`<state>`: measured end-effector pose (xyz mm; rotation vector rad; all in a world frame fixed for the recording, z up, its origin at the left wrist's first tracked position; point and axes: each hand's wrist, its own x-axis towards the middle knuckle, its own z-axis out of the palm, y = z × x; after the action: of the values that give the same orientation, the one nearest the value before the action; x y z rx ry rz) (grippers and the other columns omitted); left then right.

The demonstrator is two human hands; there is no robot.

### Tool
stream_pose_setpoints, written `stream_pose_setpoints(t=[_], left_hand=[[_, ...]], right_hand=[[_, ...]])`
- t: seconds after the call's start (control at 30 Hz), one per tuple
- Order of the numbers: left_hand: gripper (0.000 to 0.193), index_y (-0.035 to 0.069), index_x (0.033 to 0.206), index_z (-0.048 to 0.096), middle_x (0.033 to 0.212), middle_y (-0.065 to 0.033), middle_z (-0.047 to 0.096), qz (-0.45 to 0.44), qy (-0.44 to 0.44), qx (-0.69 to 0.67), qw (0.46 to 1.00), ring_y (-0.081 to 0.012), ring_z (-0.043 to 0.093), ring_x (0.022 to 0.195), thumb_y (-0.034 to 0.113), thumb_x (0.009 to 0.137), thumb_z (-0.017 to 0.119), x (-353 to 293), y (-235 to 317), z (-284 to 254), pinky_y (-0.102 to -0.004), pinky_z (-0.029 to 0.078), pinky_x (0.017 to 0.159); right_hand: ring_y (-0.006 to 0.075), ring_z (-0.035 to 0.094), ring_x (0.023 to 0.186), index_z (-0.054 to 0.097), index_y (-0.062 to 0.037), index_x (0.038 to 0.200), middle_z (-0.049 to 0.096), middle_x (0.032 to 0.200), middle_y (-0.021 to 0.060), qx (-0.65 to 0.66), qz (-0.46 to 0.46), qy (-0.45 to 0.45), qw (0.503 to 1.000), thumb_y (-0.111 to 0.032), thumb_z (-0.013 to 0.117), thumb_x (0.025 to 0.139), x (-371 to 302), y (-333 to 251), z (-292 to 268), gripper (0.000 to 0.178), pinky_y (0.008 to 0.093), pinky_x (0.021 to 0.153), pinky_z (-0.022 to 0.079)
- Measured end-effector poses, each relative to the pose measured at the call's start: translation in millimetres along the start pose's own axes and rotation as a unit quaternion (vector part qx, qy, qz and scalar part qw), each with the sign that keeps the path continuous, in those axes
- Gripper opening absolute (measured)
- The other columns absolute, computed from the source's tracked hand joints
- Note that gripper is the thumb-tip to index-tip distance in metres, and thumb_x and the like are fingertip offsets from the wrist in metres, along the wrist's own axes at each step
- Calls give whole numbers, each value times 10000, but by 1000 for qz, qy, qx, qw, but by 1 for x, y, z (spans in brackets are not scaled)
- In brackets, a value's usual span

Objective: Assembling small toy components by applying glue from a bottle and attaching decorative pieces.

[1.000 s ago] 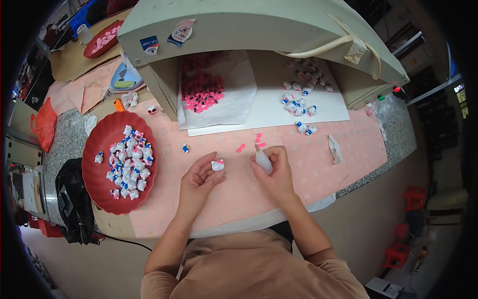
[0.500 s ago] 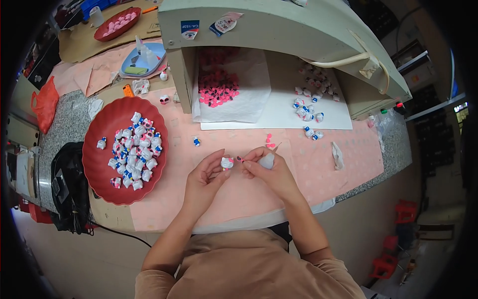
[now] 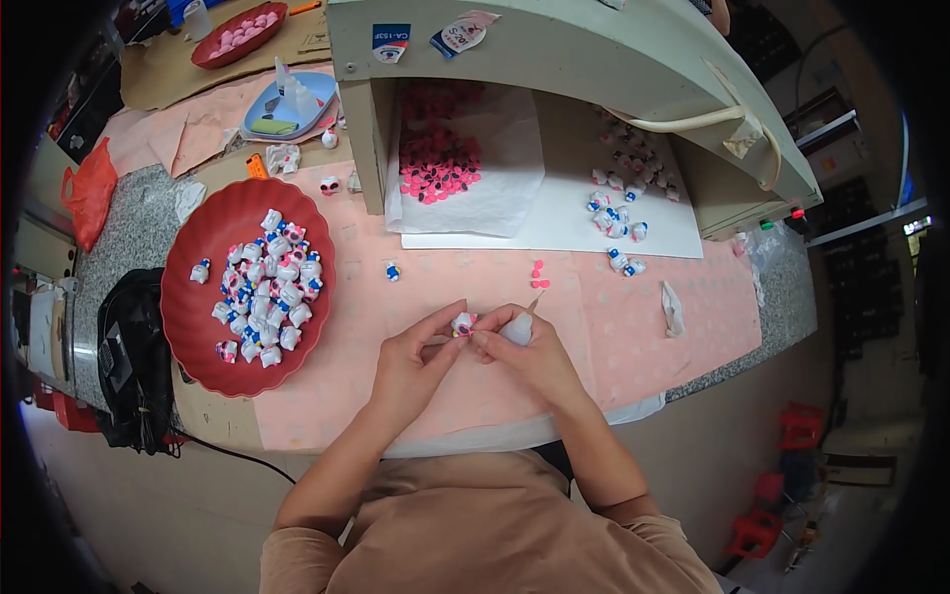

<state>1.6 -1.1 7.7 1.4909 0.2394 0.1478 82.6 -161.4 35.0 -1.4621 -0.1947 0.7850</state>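
red bowl (image 3: 190, 317) holds figurines (image 3: 265, 289); left hand (image 3: 411, 364) pinches white figurine (image 3: 462, 322); right hand (image 3: 542, 364) grips bottle (image 3: 519, 329)

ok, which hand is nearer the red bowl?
Left. The left hand is right of the red bowl, apart from it; the right hand is farther right.

White figurine (image 3: 461, 322), pink piece (image 3: 463, 334) against it, tilted translucent bottle (image 3: 519, 329)

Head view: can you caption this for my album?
Left hand holds a white cat figurine; right hand, cradling a translucent squeeze bottle, meets it.
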Motion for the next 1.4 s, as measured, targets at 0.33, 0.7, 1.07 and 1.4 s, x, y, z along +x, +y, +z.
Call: stream_pose_setpoints(t=[0.33, 0.7, 1.07, 1.4], left_hand=[[422, 7, 1300, 542, 1156, -94, 618, 8, -21, 30, 999, -118, 604, 1016, -69, 887, 580, -2, -2, 1, -242, 542, 839], [300, 14, 1202, 612, 1096, -63, 641, 0, -39, -153, 987, -131, 622, 1002, 15, 902, 622, 3, 5, 1, -258, 506, 884], [273, 2, 1189, 612, 1072, -68, 671, -93, -85, -184, 975, -108, 625, 985, 57, 921, 616, 2, 12, -8, -231, 496, 864], [274, 28, 1126, 646, 1083, -73, 591, 107, 74, 127, 983, -132, 588, 966, -24, 857, 639, -16, 48, -26, -245, 497, 806]], right_hand=[[88, 578, 722, 540, -21, 898, 603, 830, 43, -25, -16, 20, 999, -69, 662, 873, 2, 1, 1, 134, 237, 662, 479], [90, 582, 872, 567, -41, 976, 588, 978, 27, -55, -138, 20, 989, -53, 713, 837, -2, 10, -2, 202, 248, 758, 482], [93, 581, 905, 587, -28, 949, 634, 1011, 47, 16, -102, -15, 994, -3, 720, 822, -1, 13, -4, 186, 249, 784, 492], [89, 607, 793, 618, -22, 1061, 659, 990, 78, 106, -32, -27, 993, -62, 645, 890, -19, 2, -30, 177, 235, 676, 501]])
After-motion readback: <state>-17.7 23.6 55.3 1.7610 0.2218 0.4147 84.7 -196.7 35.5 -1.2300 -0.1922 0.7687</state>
